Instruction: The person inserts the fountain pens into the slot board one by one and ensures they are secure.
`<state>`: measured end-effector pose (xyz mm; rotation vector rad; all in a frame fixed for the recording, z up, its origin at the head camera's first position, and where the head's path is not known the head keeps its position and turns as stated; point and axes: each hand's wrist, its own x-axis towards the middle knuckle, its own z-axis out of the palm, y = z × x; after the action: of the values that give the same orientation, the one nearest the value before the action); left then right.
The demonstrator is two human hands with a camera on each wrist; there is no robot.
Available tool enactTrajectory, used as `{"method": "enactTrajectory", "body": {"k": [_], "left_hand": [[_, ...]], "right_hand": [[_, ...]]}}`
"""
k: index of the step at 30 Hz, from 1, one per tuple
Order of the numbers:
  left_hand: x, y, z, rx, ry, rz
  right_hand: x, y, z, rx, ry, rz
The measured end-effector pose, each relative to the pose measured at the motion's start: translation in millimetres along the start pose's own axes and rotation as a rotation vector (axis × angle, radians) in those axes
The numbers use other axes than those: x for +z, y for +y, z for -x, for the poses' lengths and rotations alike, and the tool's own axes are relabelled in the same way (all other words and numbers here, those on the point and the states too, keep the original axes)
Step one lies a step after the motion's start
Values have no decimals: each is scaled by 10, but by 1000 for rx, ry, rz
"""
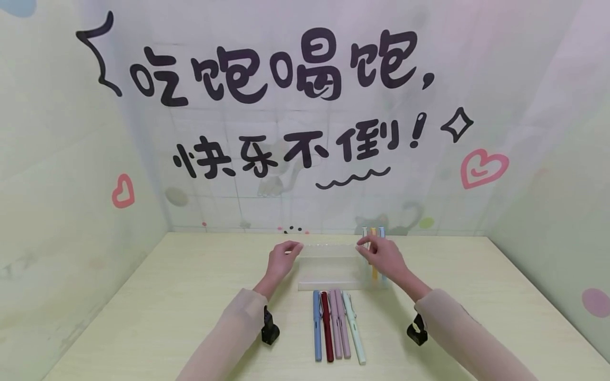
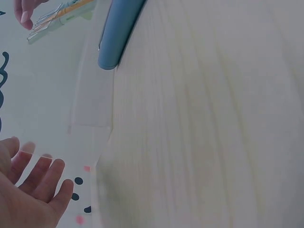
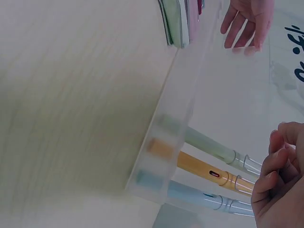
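A clear plastic pen case (image 1: 329, 286) stands in the middle of the table, with a see-through panel along its top. My left hand (image 1: 284, 259) pinches the panel's left corner between thumb and fingers. At the opposite corner, my right hand (image 1: 385, 257) pinches the edge with its fingers bent. Three capped pens stand side by side in the case's right end: a pale green pen (image 3: 209, 145), a yellow pen (image 3: 202, 168) and a light blue pen (image 3: 190, 192). My right hand partly covers them in the head view.
In front of the case lie a blue pen (image 1: 317, 325), a dark red pen (image 1: 326, 328), two purple pens (image 1: 337, 325) and a pale green pen (image 1: 354, 328), side by side on the pale wood table (image 1: 190, 317). A printed backdrop (image 1: 267, 121) rises behind.
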<state>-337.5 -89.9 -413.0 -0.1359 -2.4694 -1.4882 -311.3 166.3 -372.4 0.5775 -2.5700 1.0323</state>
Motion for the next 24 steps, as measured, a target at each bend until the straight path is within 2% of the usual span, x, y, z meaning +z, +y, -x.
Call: {"method": "enactTrajectory", "body": {"k": [6, 13, 18, 24], "left_hand": [[3, -9, -4, 14, -3, 6], [-2, 1, 3, 1, -4, 5], [-10, 12, 12, 3, -4, -4], [-16, 24, 23, 9, -4, -10]], "right_hand": [[93, -20, 157, 44, -80, -46], [185, -46, 338, -2, -220, -99], [243, -56, 439, 11, -315, -115], [289, -52, 511, 34, -369, -110]]}}
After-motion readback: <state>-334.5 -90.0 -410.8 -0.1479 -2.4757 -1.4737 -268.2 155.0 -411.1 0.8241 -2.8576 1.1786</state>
